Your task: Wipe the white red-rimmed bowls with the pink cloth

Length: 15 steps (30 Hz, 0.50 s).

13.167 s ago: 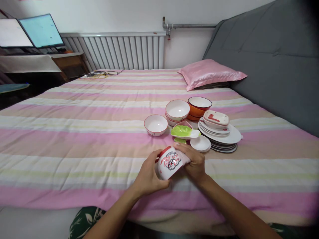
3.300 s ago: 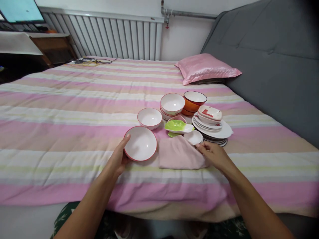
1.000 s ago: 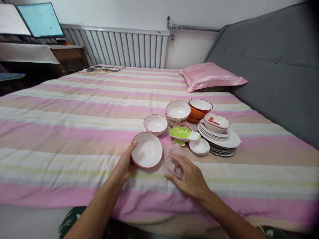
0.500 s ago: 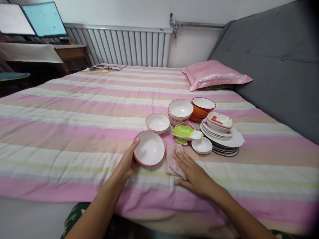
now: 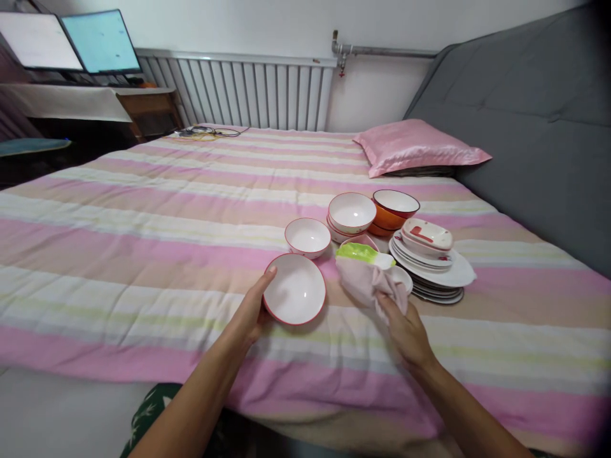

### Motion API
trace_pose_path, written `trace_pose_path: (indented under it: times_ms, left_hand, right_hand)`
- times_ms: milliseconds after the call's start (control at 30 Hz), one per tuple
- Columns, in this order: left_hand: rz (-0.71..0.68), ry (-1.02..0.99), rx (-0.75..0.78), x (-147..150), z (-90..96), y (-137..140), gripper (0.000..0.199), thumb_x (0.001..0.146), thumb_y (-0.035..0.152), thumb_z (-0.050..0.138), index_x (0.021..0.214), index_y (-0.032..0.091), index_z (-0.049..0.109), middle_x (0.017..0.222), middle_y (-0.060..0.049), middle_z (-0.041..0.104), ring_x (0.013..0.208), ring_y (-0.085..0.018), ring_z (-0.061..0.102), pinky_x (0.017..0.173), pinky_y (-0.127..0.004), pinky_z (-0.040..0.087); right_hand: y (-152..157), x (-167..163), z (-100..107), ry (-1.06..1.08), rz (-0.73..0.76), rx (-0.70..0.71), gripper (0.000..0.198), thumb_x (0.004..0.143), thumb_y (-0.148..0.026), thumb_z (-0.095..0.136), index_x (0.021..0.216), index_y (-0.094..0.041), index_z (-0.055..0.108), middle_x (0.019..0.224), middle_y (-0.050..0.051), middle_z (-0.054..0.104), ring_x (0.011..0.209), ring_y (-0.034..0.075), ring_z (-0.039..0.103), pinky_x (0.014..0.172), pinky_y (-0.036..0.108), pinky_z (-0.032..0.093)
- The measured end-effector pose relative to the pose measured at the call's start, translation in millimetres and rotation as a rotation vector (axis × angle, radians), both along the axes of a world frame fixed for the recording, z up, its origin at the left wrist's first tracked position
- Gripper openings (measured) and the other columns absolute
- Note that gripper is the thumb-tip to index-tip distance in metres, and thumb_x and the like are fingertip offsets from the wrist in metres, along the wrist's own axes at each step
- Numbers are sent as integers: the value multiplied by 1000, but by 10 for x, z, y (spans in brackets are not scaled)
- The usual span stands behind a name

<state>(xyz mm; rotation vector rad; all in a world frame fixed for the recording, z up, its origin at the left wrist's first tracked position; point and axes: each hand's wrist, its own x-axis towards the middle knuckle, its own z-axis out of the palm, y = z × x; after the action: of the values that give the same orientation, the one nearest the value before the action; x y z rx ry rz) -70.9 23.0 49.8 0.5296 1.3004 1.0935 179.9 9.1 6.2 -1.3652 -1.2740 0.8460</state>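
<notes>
My left hand (image 5: 255,310) grips a white bowl with a red rim (image 5: 296,289) by its left side, thumb over the edge and the other fingers hidden beneath. The bowl tilts a little toward me. A pale pink cloth (image 5: 365,283) hangs bunched from my right hand (image 5: 405,327), whose fingers are closed on it. The cloth partly covers a green and white leaf-shaped dish (image 5: 358,252) and a small white dish (image 5: 403,278). Just behind the held bowl sits a similar bowl (image 5: 308,236) on the bed.
Stacked white bowls (image 5: 352,211) and orange bowls (image 5: 387,216) stand farther back. To the right, a pile of plates (image 5: 461,270) carries rectangular dishes (image 5: 427,234). A pink pillow (image 5: 420,145) lies by the grey headboard (image 5: 525,121). Cables (image 5: 210,132) rest on the striped bedspread (image 5: 143,254).
My right hand lay flat on the cloth; now it has picked the cloth up and holds it raised. My left hand still holds the bowl. The whole view has shifted slightly.
</notes>
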Motion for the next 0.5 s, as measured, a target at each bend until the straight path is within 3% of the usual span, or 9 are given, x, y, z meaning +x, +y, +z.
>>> trace_pose_path:
  times_ms: [67,133,267,367,500]
  left_hand:
    - [-40,-33,36,56,0,-27,56,71,57,64,117,24,61,111,-7,68,102,-27,62,71,-29,51]
    - [-80,-67,58,129,-23,-53,56,72,56,64,118,23,61,109,-7,69,100,-27,62,74,-30,50]
    - [-153,-111,46,258,-103,-94,56,75,57,60,114,17,64,104,-10,70,96,-27,64,75,-31,49]
    - [-201,-115,90,295,-145,-109,57,75,56,60,112,12,64,100,-13,71,93,-27,65,77,-33,49]
    - [-202,-99,111,295,-145,-102,59,74,57,61,111,11,64,95,-13,72,88,-27,66,77,-35,49]
  right_hand:
    - [-67,-43,46,42,-19,66,41,88,-42,49,122,-18,57,119,9,63,111,26,58,94,39,46]
    - [-130,-116,81,-70,93,202,41,90,-36,46,128,-20,51,125,10,59,119,25,53,99,40,42]
    - [-173,-270,118,-543,655,465,51,87,-27,48,137,-21,40,140,9,45,136,26,30,110,49,24]
    - [-169,-302,169,-826,922,425,57,84,-26,49,140,-22,35,144,7,40,138,25,25,111,54,15]
    - [-177,-268,346,-875,961,306,68,82,-49,54,141,-22,33,149,9,28,139,28,19,111,57,12]
